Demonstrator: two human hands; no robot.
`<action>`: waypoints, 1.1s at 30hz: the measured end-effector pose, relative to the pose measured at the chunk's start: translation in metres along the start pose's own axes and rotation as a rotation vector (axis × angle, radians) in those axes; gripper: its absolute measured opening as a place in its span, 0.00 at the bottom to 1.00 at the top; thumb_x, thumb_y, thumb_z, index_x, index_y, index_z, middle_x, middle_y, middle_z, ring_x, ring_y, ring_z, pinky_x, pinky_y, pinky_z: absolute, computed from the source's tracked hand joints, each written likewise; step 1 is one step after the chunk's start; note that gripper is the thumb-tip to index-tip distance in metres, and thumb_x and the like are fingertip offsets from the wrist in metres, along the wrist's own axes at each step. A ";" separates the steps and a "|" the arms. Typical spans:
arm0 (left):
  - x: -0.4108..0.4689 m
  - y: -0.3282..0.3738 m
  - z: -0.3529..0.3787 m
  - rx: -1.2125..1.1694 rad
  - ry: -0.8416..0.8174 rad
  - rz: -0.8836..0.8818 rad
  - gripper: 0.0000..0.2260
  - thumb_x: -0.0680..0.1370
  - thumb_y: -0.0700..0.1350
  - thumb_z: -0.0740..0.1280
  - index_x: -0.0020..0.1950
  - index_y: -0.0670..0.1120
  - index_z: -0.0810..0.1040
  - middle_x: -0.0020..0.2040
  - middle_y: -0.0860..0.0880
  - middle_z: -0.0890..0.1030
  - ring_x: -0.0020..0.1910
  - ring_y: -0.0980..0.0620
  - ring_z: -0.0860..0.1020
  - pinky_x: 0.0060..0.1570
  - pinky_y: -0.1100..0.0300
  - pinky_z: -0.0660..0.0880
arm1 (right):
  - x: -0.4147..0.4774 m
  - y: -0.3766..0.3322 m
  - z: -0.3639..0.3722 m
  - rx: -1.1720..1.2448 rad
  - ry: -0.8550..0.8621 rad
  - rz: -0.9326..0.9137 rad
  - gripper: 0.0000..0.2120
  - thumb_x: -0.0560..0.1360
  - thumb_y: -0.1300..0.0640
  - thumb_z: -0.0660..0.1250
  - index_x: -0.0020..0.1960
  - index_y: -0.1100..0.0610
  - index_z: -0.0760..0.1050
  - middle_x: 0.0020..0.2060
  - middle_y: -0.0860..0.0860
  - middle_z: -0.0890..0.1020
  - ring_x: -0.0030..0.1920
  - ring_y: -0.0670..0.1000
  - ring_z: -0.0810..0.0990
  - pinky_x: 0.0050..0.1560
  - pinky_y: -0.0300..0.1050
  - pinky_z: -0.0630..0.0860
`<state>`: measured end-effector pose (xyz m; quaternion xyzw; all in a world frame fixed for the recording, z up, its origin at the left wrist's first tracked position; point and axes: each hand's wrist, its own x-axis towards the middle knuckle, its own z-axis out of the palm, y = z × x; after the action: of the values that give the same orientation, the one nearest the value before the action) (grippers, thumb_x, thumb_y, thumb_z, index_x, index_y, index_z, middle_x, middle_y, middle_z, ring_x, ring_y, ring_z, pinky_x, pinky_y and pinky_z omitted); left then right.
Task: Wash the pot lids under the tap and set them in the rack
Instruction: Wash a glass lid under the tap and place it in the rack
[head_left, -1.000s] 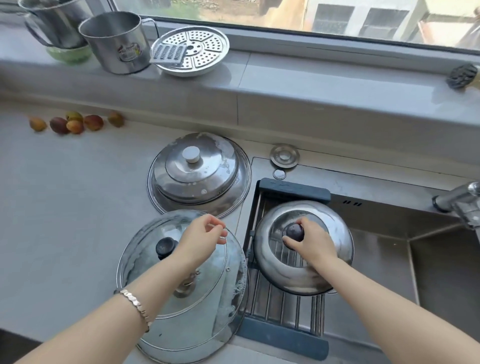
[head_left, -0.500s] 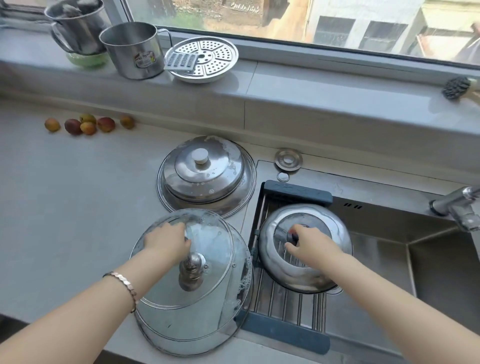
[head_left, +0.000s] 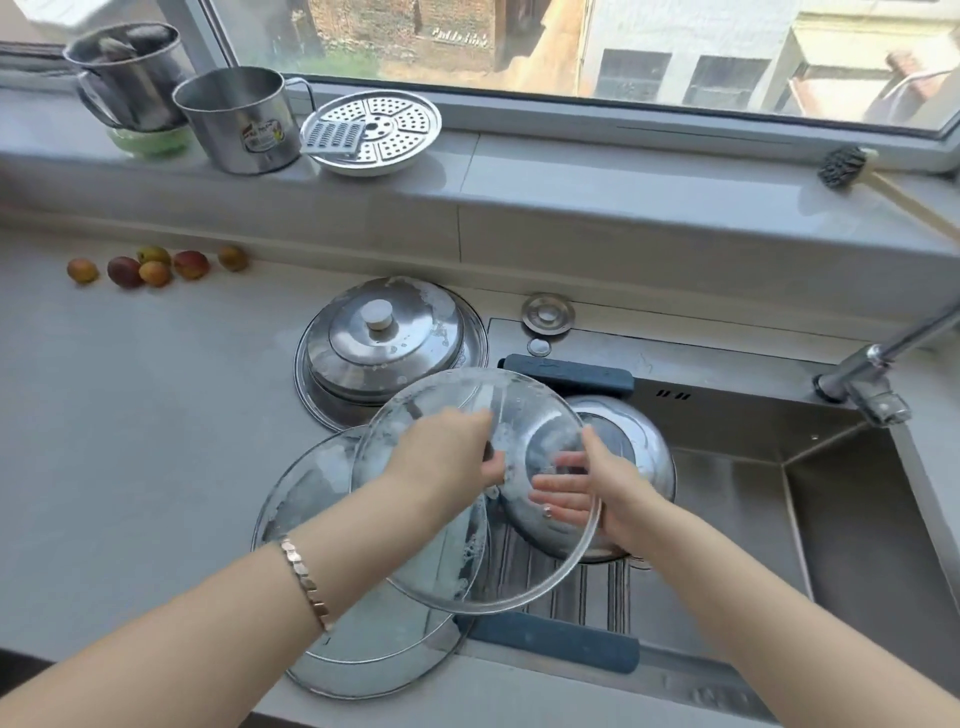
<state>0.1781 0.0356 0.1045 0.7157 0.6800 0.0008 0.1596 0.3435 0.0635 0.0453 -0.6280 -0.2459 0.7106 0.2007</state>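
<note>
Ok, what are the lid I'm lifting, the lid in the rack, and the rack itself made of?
Lifted lid: clear glass with a thin metal rim; the right hand shows through it, and it has soapy streaks. Rack lid: polished metal, likely stainless steel, with mirror-like reflections. Rack: shiny metal slats with matte dark blue end bars, probably plastic or rubber.

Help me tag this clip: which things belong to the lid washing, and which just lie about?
Job: glass lid gripped by left hand, right hand beneath; second glass lid; stacked steel lids; racked steel lid; rack; tap.
Idle: mugs, steamer plate, fruit, brush.
</note>
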 end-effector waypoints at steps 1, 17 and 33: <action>0.003 0.018 0.001 0.005 0.008 0.035 0.09 0.78 0.50 0.59 0.45 0.44 0.67 0.42 0.44 0.73 0.42 0.43 0.74 0.38 0.58 0.67 | -0.002 0.000 -0.013 0.094 0.034 -0.019 0.24 0.80 0.42 0.50 0.47 0.61 0.72 0.37 0.58 0.81 0.31 0.52 0.83 0.28 0.40 0.78; 0.056 0.192 0.069 -1.580 -0.452 -0.679 0.31 0.78 0.65 0.50 0.57 0.38 0.74 0.46 0.40 0.82 0.42 0.43 0.82 0.43 0.52 0.77 | -0.034 0.004 -0.293 0.233 0.204 -0.161 0.20 0.77 0.40 0.53 0.43 0.56 0.71 0.18 0.49 0.74 0.19 0.45 0.76 0.18 0.33 0.71; 0.079 0.268 0.090 -1.605 0.169 -0.733 0.23 0.80 0.57 0.55 0.38 0.39 0.72 0.27 0.41 0.82 0.24 0.48 0.81 0.20 0.65 0.75 | 0.061 -0.068 -0.350 -0.298 0.404 -0.117 0.25 0.75 0.38 0.58 0.45 0.61 0.72 0.35 0.56 0.78 0.32 0.54 0.80 0.33 0.44 0.78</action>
<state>0.4639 0.0858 0.0639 0.1225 0.6705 0.4791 0.5530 0.6807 0.1880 0.0056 -0.7646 -0.3388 0.5137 0.1917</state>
